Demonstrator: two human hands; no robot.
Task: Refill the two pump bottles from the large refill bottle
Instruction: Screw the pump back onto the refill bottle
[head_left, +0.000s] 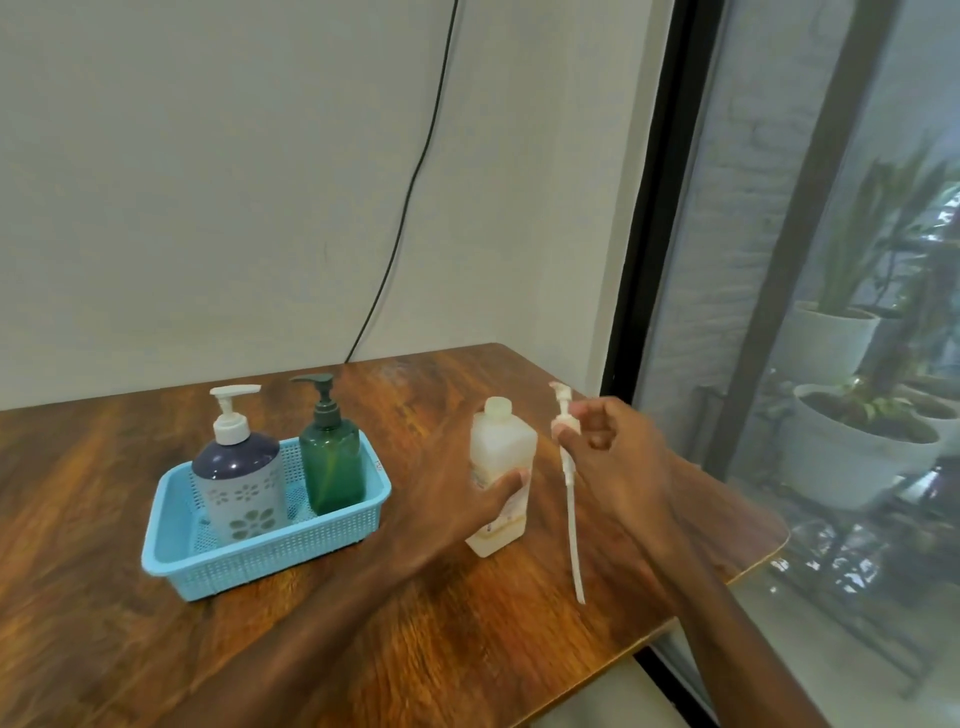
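Head view, the only one.

Refill bottle (501, 478): pale, see-through, upright on the tabletop (104, 519) toward the right edge, neck open with no cap on it. The left hand (457, 499) grips it low on the body, thumb across the front. I judge this is to steady it while the pump is off.

Pump (563, 415): white, out of the bottle, held in the air just right of the neck. Its long tube (571, 525) hangs down with the tip near the tabletop. The right hand (618, 447) pinches it at the collar with thumb and fingertips, the other fingers loosely curled. The upright hold probably keeps drips running down the tube rather than onto the hand.

Arm pose: both forearms reach forward from the near edge. The left one angles in toward the bottle. The right wrist is raised, with the back of the hand toward the camera.

The two pump bottles stand side by side in a light blue basket (260, 571) toward the left of the tabletop, well apart from the hands. These are a navy and white flowered bottle (239, 467) and a green bottle (332, 462), both with their pumps fitted, so neither is open for filling yet.

A black cable (415, 171) runs down the wall behind the far edge.
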